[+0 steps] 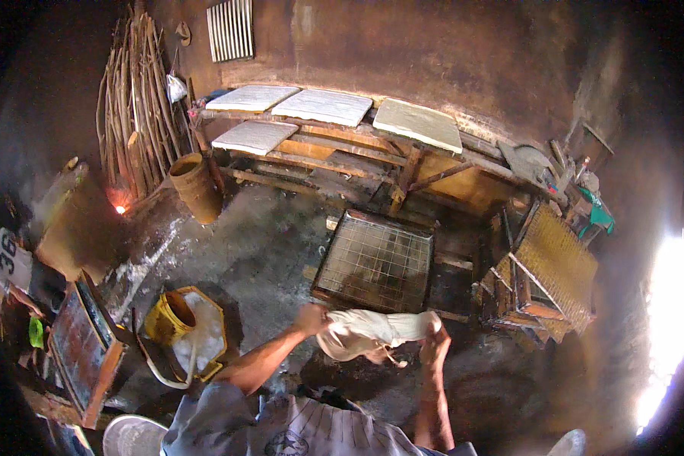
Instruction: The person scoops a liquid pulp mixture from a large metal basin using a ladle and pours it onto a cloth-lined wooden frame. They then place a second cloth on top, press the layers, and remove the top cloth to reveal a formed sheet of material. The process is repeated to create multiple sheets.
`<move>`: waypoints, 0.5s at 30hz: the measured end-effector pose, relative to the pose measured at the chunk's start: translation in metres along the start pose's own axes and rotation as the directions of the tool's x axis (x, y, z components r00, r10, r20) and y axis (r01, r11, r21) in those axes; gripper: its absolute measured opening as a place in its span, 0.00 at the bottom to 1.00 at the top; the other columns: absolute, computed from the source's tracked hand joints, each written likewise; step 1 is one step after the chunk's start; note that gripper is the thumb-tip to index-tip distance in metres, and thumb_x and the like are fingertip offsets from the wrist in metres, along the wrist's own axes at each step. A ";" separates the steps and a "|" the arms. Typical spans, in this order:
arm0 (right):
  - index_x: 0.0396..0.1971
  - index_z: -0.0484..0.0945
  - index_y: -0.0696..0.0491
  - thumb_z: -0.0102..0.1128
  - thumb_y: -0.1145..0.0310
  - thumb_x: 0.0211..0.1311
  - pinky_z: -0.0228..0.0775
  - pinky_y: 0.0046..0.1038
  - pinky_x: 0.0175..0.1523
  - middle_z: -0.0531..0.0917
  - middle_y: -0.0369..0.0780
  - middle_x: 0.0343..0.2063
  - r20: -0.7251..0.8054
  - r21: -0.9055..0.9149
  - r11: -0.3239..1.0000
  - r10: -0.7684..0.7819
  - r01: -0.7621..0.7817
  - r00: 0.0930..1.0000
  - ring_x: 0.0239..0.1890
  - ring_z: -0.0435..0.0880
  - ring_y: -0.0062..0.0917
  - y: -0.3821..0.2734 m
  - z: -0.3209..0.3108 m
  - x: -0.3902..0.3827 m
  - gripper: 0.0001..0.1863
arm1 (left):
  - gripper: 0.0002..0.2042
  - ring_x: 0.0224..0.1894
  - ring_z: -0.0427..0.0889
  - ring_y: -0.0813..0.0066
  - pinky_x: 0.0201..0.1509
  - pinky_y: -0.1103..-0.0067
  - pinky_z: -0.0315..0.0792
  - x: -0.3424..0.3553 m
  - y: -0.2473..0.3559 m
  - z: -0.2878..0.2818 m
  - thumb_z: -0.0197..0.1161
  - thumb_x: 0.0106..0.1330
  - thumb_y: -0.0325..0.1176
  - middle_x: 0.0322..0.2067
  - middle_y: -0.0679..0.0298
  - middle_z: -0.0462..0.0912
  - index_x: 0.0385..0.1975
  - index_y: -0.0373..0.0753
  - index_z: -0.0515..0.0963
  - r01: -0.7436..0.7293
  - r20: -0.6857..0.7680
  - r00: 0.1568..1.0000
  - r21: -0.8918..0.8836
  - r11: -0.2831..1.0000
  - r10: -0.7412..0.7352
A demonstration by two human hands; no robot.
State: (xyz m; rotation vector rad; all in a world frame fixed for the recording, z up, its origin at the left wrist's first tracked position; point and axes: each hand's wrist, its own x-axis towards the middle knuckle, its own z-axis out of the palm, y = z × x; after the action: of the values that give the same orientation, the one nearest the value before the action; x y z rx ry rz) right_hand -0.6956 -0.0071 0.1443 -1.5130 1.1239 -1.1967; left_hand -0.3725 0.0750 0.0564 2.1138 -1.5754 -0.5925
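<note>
A pale cream cloth (372,327) is stretched sideways between my hands, with a loose, bunched part hanging below. My left hand (313,319) grips its left end, and my right hand (435,338) has hold of the right end. Just beyond the cloth lies a square metal frame with a wire grid (376,254), resting low on wooden slats.
Behind is a wooden bench with pale slabs (323,106). Mesh-topped frames (551,270) lean at right. Left are branches (133,114), a rusty bin (194,186), a yellow bucket and tray (167,319), a wooden-edged panel (83,342), and another person (15,273).
</note>
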 end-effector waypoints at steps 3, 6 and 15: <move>0.41 0.75 0.59 0.52 0.59 0.65 0.66 0.23 0.37 0.79 0.35 0.30 -0.029 -0.063 0.981 -0.183 0.181 0.983 0.31 0.72 0.16 -0.048 0.006 0.017 0.17 | 0.09 0.26 0.80 0.66 0.31 0.72 0.73 0.012 -0.011 -0.048 0.65 0.51 0.36 0.24 0.60 0.82 0.29 0.39 0.80 -0.040 -0.276 0.960 -0.326 0.945 -0.054; 0.40 0.75 0.60 0.49 0.60 0.64 0.68 0.26 0.38 0.80 0.40 0.28 -0.095 -0.017 0.980 -0.201 0.200 0.975 0.31 0.75 0.21 -0.101 0.021 0.037 0.17 | 0.08 0.24 0.71 0.82 0.28 0.82 0.68 0.023 -0.007 -0.107 0.58 0.55 0.25 0.21 0.71 0.73 0.34 0.32 0.73 -0.114 -0.180 0.969 -0.935 0.336 -0.169; 0.30 0.75 0.51 0.65 0.72 0.44 0.61 0.39 0.46 0.74 0.43 0.34 -0.176 -0.720 0.515 -0.784 0.465 0.595 0.40 0.70 0.41 -0.190 0.061 0.029 0.11 | 0.10 0.38 0.76 0.79 0.42 0.81 0.72 -0.012 0.114 -0.297 0.51 0.66 0.36 0.35 0.69 0.77 0.40 0.38 0.73 -0.406 -0.256 0.911 -0.704 0.582 0.325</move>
State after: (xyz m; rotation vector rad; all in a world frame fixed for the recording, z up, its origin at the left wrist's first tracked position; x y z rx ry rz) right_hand -0.6072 0.0094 0.3255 -2.3787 1.4066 -1.9548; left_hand -0.2930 0.0835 0.3647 1.1296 -1.3205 -0.7950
